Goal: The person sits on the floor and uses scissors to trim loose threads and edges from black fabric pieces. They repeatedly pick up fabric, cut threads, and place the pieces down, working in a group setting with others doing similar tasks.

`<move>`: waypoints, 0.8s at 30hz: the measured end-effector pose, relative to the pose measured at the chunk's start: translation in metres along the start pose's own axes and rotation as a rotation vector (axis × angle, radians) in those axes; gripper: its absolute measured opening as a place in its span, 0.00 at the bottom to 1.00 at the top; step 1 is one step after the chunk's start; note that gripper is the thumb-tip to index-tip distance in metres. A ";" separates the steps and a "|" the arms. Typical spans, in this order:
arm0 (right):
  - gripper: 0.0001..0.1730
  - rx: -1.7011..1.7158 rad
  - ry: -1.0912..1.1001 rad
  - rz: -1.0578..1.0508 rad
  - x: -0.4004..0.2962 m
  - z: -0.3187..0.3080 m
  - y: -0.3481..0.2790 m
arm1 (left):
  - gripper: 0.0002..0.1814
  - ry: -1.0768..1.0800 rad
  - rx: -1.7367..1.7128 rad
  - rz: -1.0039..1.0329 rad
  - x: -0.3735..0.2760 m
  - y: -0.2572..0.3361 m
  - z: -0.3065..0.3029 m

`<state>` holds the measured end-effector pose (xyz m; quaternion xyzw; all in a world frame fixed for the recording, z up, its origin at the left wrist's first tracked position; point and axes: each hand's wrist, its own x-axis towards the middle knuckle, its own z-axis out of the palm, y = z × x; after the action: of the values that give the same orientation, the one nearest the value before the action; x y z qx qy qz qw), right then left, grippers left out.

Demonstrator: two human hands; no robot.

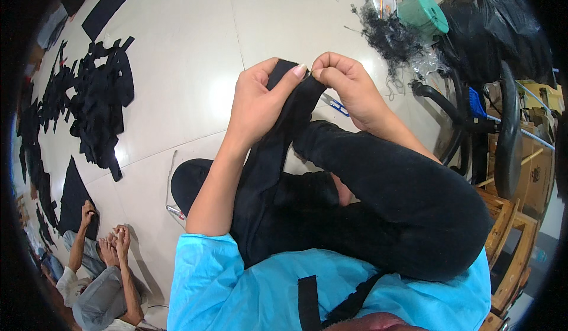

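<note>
A strip of black fabric (295, 104) runs from my lap up to both hands, held above the floor in front of my crossed legs. My left hand (262, 96) grips its upper end, thumb on top and fingers behind. At the right corner of that end, my right hand (344, 76) pinches the edge between thumb and forefinger. Whether a loose thread sits in that pinch is too small to tell. Thread snips with a blue handle (337, 104) lie on the floor, partly behind my right hand.
Piles of black fabric pieces (100, 104) lie on the tiled floor at left. A seated co-worker (102, 282) is at lower left. Tangled black thread (390, 38), a green plastic container (424, 16), a black plastic bag (492, 33) and wooden furniture (517, 242) stand along the right.
</note>
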<state>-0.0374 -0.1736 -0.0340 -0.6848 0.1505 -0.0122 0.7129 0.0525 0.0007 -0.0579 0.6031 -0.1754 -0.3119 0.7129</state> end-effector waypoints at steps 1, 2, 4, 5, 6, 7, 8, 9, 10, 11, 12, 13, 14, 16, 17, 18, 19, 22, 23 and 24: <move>0.04 -0.003 0.015 -0.004 -0.001 -0.002 -0.001 | 0.16 -0.016 0.002 -0.005 0.002 0.000 0.001; 0.07 -0.038 0.057 -0.094 0.000 -0.004 0.008 | 0.16 0.000 0.093 0.012 0.000 0.000 0.001; 0.07 -0.108 0.040 -0.038 0.001 -0.009 0.009 | 0.16 0.020 0.253 0.099 0.001 0.001 -0.002; 0.07 -0.133 0.014 0.005 0.003 -0.008 0.011 | 0.16 0.032 0.233 0.101 0.000 0.000 -0.003; 0.07 -0.165 0.008 0.036 0.005 -0.006 0.011 | 0.16 0.024 0.196 0.115 0.001 -0.004 -0.003; 0.06 -0.029 0.007 0.055 0.011 -0.003 0.023 | 0.15 0.031 0.140 0.089 0.001 -0.005 -0.003; 0.05 0.020 -0.007 0.048 0.012 0.009 0.009 | 0.14 0.056 0.090 0.066 0.001 -0.004 -0.008; 0.05 0.019 0.012 0.043 0.006 0.002 0.003 | 0.12 0.002 -0.042 0.002 0.004 -0.002 0.004; 0.05 0.039 0.003 0.032 0.005 0.003 0.001 | 0.11 -0.070 -0.042 -0.023 0.002 0.001 0.001; 0.05 0.054 0.001 0.022 0.002 0.001 -0.003 | 0.10 -0.090 -0.072 -0.021 0.000 0.004 0.006; 0.05 0.028 0.003 -0.002 0.005 -0.002 0.005 | 0.10 -0.091 -0.034 0.000 -0.001 0.004 0.006; 0.05 -0.006 0.011 -0.017 0.006 -0.007 0.012 | 0.10 -0.095 -0.010 0.015 -0.001 0.003 0.008; 0.05 -0.023 0.020 -0.042 0.007 -0.013 0.018 | 0.10 -0.101 -0.005 0.006 0.000 0.005 0.011; 0.05 -0.041 0.012 -0.089 0.011 -0.008 0.019 | 0.09 -0.084 0.017 -0.017 -0.004 0.008 0.007; 0.05 -0.032 0.017 -0.047 0.012 -0.008 0.018 | 0.09 -0.078 0.017 -0.002 -0.003 0.007 0.006; 0.05 -0.028 0.024 -0.002 0.010 -0.006 0.011 | 0.08 -0.074 0.012 0.013 -0.002 0.004 0.004; 0.05 -0.024 0.032 0.043 0.009 -0.005 0.005 | 0.08 -0.071 0.005 0.027 0.000 0.001 0.002; 0.09 0.017 0.056 -0.072 0.021 -0.005 0.031 | 0.09 -0.065 -0.033 0.031 -0.002 0.000 0.003; 0.09 0.031 0.064 -0.073 0.022 -0.005 0.037 | 0.10 -0.062 -0.049 0.021 -0.003 0.002 0.002; 0.09 0.041 0.071 -0.076 0.024 -0.004 0.035 | 0.10 -0.056 -0.032 0.018 -0.003 0.002 0.000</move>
<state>-0.0222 -0.1804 -0.0731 -0.6743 0.1492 -0.0668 0.7201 0.0505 0.0032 -0.0556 0.5809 -0.1958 -0.3252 0.7201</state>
